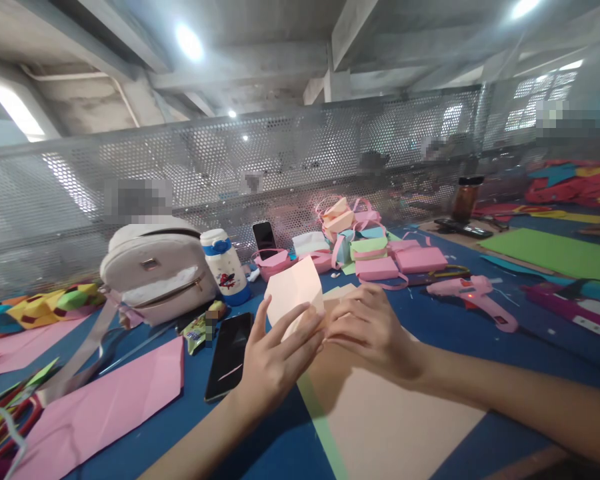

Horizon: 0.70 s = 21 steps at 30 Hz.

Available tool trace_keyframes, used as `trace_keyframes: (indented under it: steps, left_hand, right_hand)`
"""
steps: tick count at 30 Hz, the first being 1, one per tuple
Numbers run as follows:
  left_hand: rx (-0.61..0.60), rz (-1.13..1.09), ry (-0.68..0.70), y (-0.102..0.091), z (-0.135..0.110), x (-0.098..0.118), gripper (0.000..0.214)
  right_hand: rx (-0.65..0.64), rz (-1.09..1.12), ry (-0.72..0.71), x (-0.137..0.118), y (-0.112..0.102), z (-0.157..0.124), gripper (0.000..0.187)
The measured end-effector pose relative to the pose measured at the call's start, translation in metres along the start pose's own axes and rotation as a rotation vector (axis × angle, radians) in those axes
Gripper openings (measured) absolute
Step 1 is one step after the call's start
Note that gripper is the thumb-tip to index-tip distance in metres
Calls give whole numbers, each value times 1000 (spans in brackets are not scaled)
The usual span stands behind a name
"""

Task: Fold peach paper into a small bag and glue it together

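Observation:
A small folded piece of pale peach paper [293,290] is held up over the middle of the table. My left hand [280,357] wraps round its lower left side, fingers closed along the paper. From the right, my right hand [367,327] pinches its lower edge with bent fingers; the fingertips are partly hidden where both hands meet. Beneath the hands lies a large peach sheet [400,420] on top of a light green sheet [320,420]. A black phone [229,353] rests just left of my left hand.
Small pink paper boxes [377,269] are piled at the back. A pink glue gun [480,297] lies to the right, near a purple tool [575,307]. A white backpack [160,267] and a bottle [225,267] stand at the left, behind pink sheets [115,400].

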<state>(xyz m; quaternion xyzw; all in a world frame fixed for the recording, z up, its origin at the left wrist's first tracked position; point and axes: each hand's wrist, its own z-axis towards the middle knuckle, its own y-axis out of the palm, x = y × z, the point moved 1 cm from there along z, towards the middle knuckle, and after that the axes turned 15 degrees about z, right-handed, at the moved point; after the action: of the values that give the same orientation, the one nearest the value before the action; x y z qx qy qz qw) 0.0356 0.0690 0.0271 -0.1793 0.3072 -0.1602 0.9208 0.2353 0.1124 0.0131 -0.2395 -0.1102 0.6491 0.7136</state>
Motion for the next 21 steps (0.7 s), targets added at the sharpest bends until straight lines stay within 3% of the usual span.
trace_keyframes:
  steps: [4,8,14,21]
  left_hand:
    - [-11,-36,-48,3,-3,-3,21]
    - [18,-68,-127,6,-8,-9,40]
    - [107,-141,-202,4,-9,-8,6]
    - [97,-211,-244,0,-3,-1,15]
  right_hand:
    - [-6,26,22,1,0,-1,11]
    - [-12,50,31,4,-1,0,11]
    - [-32,89,64,7,-2,0,14]
    - [-20,61,31,6,-1,-2,10]
